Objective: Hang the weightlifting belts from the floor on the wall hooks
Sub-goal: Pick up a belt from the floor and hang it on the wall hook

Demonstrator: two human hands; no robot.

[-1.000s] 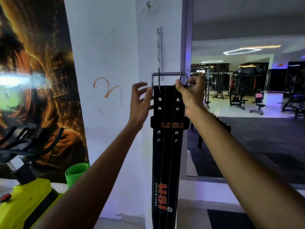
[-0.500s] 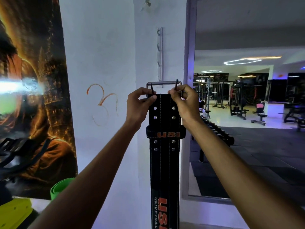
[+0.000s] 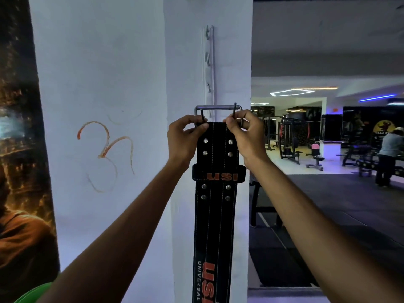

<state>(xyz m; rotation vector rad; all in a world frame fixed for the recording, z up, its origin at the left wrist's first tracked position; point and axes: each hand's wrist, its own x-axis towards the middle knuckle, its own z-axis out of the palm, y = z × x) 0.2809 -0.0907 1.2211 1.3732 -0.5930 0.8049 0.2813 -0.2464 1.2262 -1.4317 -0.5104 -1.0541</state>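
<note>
A black leather weightlifting belt [image 3: 215, 215] with orange USI lettering hangs straight down in front of a white pillar. Its metal buckle [image 3: 218, 107] is held up at the foot of a vertical hook rail [image 3: 209, 62] fixed to the pillar. My left hand [image 3: 184, 138] pinches the belt's top left corner by one buckle prong. My right hand [image 3: 244, 134] grips the top right corner and the other prong. Whether the buckle rests on a hook is hidden behind the bar.
A white wall [image 3: 98, 84] with an orange scribble [image 3: 107, 149] lies to the left, beside a dark poster [image 3: 19, 171]. To the right opens a gym floor with machines [image 3: 290, 145] and a standing person [image 3: 391, 156]. A green object [image 3: 35, 294] shows at bottom left.
My left hand went from open beside the belt to closed on its top corner. The view has tilted up and closer, so the buckle sits nearer the hook rail.
</note>
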